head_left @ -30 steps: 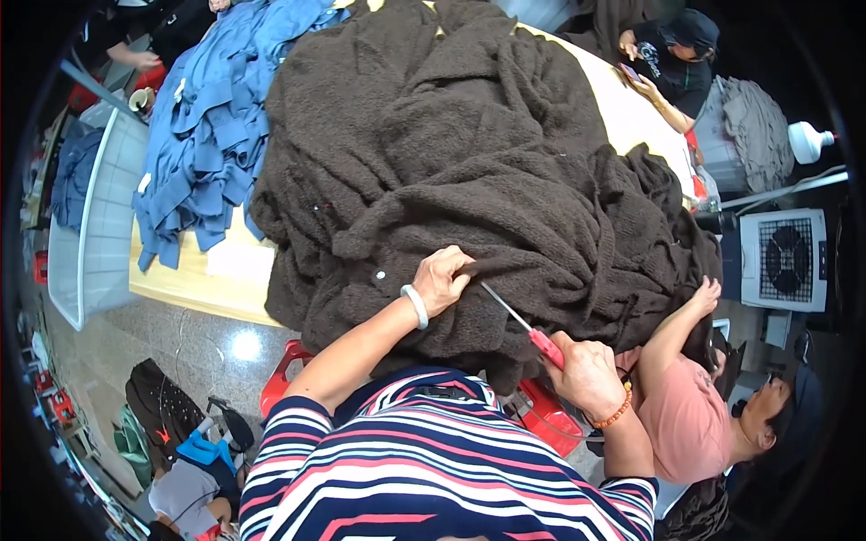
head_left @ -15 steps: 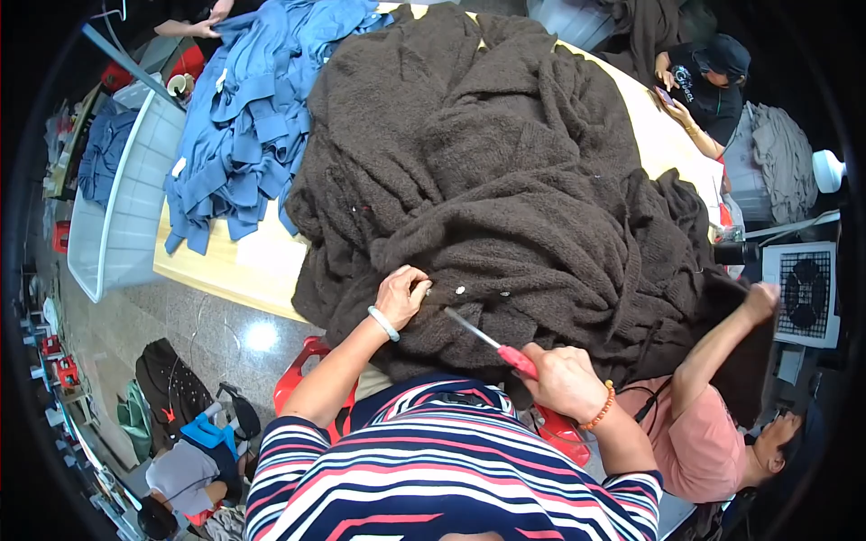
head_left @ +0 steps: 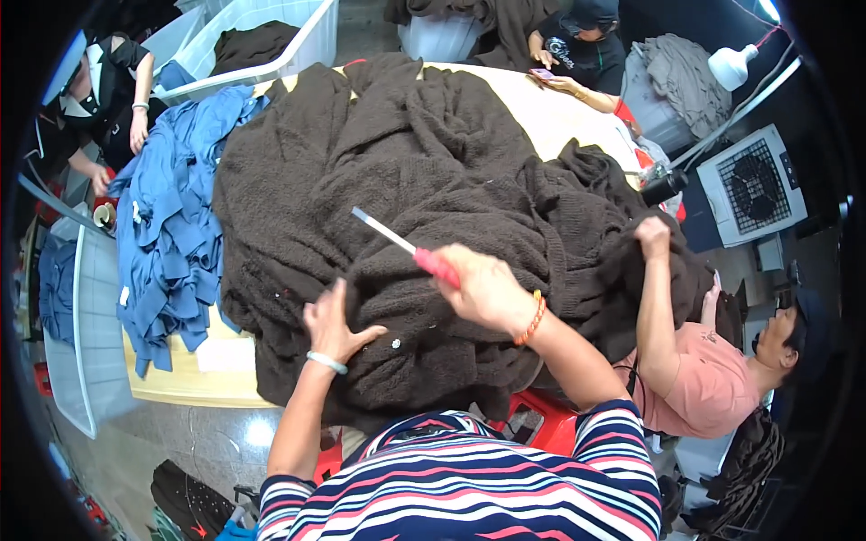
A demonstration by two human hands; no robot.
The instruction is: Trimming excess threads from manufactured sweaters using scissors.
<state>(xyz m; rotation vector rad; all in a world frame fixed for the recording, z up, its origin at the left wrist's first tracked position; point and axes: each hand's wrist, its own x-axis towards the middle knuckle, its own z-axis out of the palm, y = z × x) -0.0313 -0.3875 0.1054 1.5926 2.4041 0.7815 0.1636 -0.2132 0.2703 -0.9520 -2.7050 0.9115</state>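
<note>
A big heap of dark brown knitted garments (head_left: 433, 180) covers the table. My left hand (head_left: 332, 323) lies flat on the nearest garment, fingers spread, beside a small pale button (head_left: 395, 343). My right hand (head_left: 485, 287) is raised over the heap and grips a red-handled tool (head_left: 410, 248) whose thin pale blade points up and to the left. A beaded bracelet sits on my right wrist, a pale band on my left.
A pile of blue garments (head_left: 171, 225) lies at the table's left. White bins (head_left: 271, 45) stand at the back and left. A person in a pink top (head_left: 695, 379) reaches into the heap from the right. A fan (head_left: 753, 185) stands at the right.
My right hand has lifted the red-handled tool up from the garment's near edge to above the heap. My left hand has opened flat on the knit. The view shifted down the table.
</note>
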